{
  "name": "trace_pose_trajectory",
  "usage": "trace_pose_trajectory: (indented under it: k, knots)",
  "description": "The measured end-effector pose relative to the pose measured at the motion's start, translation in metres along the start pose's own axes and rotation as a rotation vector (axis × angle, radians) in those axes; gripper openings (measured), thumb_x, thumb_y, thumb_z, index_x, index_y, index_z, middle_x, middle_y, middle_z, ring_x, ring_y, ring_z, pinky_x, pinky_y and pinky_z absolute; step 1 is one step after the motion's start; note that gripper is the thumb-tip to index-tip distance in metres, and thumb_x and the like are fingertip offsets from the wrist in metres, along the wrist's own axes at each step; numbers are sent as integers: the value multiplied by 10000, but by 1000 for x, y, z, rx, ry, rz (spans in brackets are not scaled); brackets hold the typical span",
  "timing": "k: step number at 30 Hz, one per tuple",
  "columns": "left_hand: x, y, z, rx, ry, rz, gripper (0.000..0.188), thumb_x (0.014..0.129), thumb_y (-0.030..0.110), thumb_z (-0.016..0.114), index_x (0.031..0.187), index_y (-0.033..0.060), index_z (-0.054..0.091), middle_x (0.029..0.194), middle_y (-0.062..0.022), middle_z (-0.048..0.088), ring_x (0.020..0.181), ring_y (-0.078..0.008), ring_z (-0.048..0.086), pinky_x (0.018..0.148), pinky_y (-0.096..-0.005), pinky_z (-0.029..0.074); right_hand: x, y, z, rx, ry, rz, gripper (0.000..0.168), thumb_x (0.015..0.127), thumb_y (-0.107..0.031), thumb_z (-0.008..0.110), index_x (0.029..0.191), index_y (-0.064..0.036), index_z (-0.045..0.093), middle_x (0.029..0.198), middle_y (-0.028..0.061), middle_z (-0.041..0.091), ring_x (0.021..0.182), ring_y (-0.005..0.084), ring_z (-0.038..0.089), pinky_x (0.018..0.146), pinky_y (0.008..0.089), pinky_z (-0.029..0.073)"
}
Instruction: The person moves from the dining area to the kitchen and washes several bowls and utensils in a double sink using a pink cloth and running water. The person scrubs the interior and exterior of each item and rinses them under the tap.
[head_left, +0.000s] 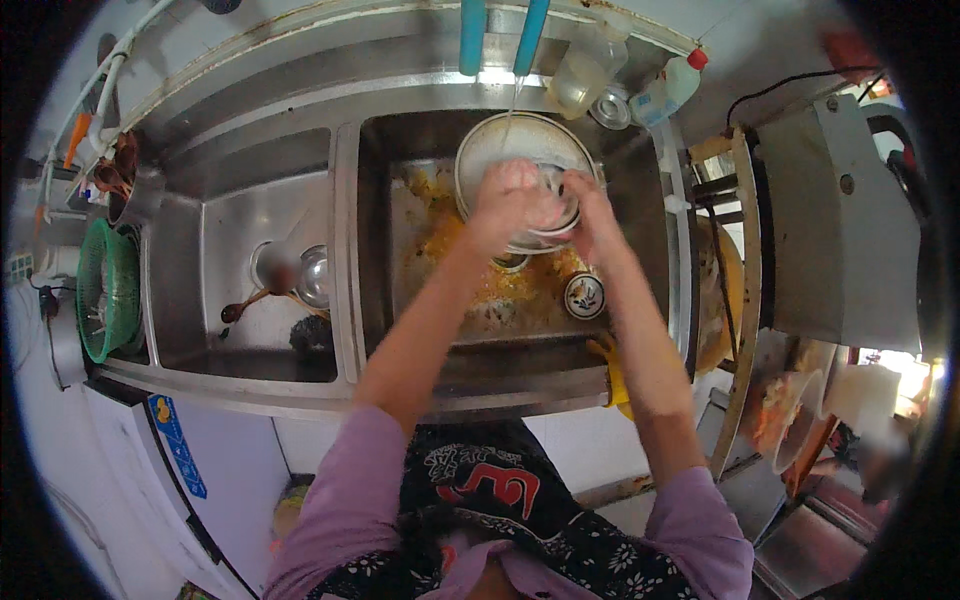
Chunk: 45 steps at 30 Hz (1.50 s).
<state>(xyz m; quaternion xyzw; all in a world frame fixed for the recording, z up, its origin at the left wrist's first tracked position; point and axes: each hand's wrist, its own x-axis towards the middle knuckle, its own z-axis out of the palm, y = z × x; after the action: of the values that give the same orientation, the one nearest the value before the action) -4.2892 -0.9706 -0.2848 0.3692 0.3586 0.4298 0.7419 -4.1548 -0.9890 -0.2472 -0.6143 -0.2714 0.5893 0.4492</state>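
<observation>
My left hand (517, 199) and my right hand (589, 199) are together over the right basin, both blurred. Between them is a white bowl with a dark rim (553, 241), tilted and partly hidden by my fingers. My left hand reaches over its inside, while my right hand grips its right side. Behind and below sits a large white round dish (487, 139) with a dark-lined rim. A thin stream of water (514, 101) falls into it from a teal spout (531, 37). A small patterned dish (584, 295) lies on the basin floor, below my right hand.
Yellow-orange food scraps (499, 292) cover the right basin's floor. Yellow gloves (617, 379) hang over the front edge. The left basin holds a ladle (234, 312), a metal bowl (315, 276) and a dark scourer (309, 334). Plastic bottles (667, 90) stand behind; a green basket (97, 292) stands left.
</observation>
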Motion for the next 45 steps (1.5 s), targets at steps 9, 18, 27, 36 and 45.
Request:
trace_pose_trajectory:
  k: [9, 18, 27, 36, 45]
  knots:
    - [15, -29, 20, -173, 421, 115, 92, 786, 19, 600, 834, 70, 540, 750, -9, 550, 649, -102, 542, 538, -253, 446, 1, 26, 12, -289, 285, -596, 276, 904, -188, 470, 1089, -1, 552, 684, 44, 558, 564, 127, 490, 531, 281, 415]
    - [-11, 8, 14, -444, 153, -126, 210, 828, 41, 551, 1032, 67, 508, 867, -42, 588, 728, -158, 590, 603, -317, 499, 8, -14, 6, -749, 159, -501, 339, 870, -183, 494, 1137, 23, 525, 991, 209, 621, 800, 318, 617, 731, 396, 462]
    - [3, -3, -4, -195, 186, -144, 252, 852, 86, 541, 1101, 87, 502, 1000, -66, 573, 958, -209, 571, 751, -396, 509, 6, -34, 7, -182, -198, 100, 455, 862, -257, 556, 1217, -5, 425, 1033, 94, 553, 865, 248, 593, 538, 413, 565]
    - [7, -34, 44, 203, 457, 82, 319, 796, 236, 617, 1013, 11, 557, 918, -138, 623, 841, -255, 609, 751, -353, 476, 2, -6, -13, -1122, 159, -1244, 353, 806, -18, 533, 1158, -36, 559, 994, 144, 575, 883, 318, 566, 784, 346, 457]
    - [-69, 50, 13, 282, 574, 313, 474, 899, 273, 532, 1248, -28, 424, 1151, -181, 532, 1057, -255, 511, 926, -352, 385, -63, -34, 58, -531, -62, -712, 340, 942, -268, 479, 1131, 4, 554, 1029, 73, 597, 934, 146, 533, 849, 290, 399]
